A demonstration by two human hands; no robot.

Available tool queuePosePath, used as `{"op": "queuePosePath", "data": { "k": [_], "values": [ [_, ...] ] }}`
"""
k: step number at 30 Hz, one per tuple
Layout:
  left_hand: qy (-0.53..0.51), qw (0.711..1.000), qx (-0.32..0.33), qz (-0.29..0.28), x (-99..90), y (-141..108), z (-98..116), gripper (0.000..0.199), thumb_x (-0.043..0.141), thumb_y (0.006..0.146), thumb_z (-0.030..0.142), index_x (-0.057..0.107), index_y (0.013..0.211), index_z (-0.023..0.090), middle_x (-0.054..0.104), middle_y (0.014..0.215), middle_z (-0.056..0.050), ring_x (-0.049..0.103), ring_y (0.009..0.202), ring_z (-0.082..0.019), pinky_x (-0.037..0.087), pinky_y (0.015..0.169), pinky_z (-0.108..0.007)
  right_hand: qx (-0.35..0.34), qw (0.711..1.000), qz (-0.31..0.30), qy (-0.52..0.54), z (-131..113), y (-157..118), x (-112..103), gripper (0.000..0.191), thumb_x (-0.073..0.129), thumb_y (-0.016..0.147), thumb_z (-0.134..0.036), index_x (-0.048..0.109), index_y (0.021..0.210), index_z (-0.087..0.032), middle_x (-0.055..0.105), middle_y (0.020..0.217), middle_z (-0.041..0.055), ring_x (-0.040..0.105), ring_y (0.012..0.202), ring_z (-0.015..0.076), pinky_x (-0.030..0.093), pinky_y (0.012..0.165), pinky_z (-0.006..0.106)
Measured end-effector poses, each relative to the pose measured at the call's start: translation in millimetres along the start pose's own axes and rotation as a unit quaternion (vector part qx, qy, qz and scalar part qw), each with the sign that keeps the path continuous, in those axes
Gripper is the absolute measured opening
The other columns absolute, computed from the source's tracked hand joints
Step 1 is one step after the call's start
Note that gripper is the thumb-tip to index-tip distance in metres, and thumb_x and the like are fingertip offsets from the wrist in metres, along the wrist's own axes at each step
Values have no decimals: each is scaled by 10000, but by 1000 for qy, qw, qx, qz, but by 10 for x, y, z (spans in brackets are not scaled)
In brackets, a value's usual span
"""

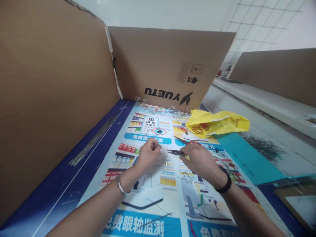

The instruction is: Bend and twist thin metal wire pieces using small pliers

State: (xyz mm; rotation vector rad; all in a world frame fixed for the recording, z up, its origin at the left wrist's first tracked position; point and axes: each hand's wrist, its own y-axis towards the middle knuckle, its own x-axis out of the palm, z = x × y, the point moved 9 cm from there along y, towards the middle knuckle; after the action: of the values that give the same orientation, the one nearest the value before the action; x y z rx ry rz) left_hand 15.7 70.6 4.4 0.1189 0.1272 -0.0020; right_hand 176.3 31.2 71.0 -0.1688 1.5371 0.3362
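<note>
Over the middle of a printed poster (138, 194), my left hand (148, 154) is closed, thumb and fingers pinching a thin metal wire (163, 148). My right hand (201, 161) wraps round a pair of needle-nose pliers (175, 152) with dark jaws and a yellow handle. The jaw tips point left and meet the wire just beside my left fingertips. Whether they are clamped on it is too small to tell. Just beyond my right hand lies a pair of scissors (181, 140), blades pointing left, with a red handle partly hidden by the hand.
A yellow plastic bag (219, 122) lies at the right. Straight wires (93, 141) are bundled at the left; tangled scraps (179, 111) lie along the back. Cardboard panels (160, 56) stand at the back and left. A dark wire pile (265, 148) sits far right.
</note>
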Motion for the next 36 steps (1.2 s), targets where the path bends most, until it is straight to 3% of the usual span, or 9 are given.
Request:
{"op": "queuePosePath", "data": {
  "k": [5,13,22,29,36],
  "values": [
    [22,1000,2,-11,33,-17,-20,33,526,710,202,497,725,205,551,622,49,551,572,-94,402,546,-204,-8,1000,3,-9,-44,12,94,179,485,821,-263,655,806,-208,636,799,42,556,840,176,346,685,256],
    [16,1000,-2,9,2,-9,-67,37,523,711,208,499,740,210,568,621,50,591,578,-104,421,547,-209,2,999,49,-23,-62,15,0,173,484,830,-281,638,812,-205,633,818,43,546,838,184,336,712,270],
    [32,999,-19,-3,39,-18,-54,50,524,714,218,477,701,208,545,560,61,590,529,-103,425,518,-203,-1,999,32,-41,-78,31,134,170,489,814,-217,648,757,-196,634,749,42,546,774,168,276,600,256],
    [33,998,-51,-22,73,-34,-74,47,520,727,248,492,740,213,580,572,44,618,538,-130,419,450,-201,-27,997,41,-55,-111,27,110,166,497,772,-139,654,782,-192,635,759,45,528,751,161,251,588,263],
    [41,997,-54,-27,72,-53,-48,51,513,725,236,518,768,211,607,544,37,604,505,-124,441,475,-210,-30,997,47,-60,-112,18,97,121,527,768,-151,638,747,-197,619,722,32,511,725,160,222,579,276]
  ]
}}
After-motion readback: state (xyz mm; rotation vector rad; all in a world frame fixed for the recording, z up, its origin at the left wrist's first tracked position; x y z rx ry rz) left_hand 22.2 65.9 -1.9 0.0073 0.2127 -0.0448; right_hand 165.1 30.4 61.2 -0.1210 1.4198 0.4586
